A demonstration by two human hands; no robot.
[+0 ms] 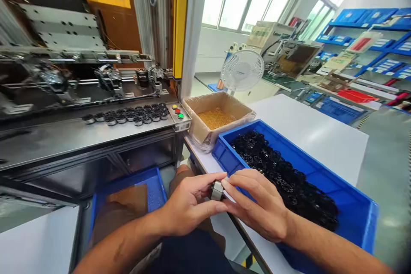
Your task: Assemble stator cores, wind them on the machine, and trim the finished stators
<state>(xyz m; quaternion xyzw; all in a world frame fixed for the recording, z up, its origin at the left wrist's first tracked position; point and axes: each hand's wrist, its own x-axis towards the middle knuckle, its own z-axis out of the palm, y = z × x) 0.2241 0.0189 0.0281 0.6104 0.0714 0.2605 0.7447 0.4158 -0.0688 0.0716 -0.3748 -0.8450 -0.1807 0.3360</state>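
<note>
In front of my body both hands meet around a small stator core (217, 191) with a grey metal side and black edges. My left hand (189, 205) grips it between thumb and forefinger. From the other side my right hand (257, 205) closes on it, thumb and fingertips against its upper right edge. Part of the core is hidden by my fingers. Just beyond my right hand is a blue bin (321, 167) holding a heap of black plastic parts (282, 175).
Left of me, a metal machine table (64, 137) carries several round black-and-silver parts (138, 114) near a button box (177, 113). A plastic-lined carton (199, 126) of small golden pieces (216, 117) stands behind the bin. A white fan (242, 70) stands farther back. A blue tray (156, 192) lies low at left.
</note>
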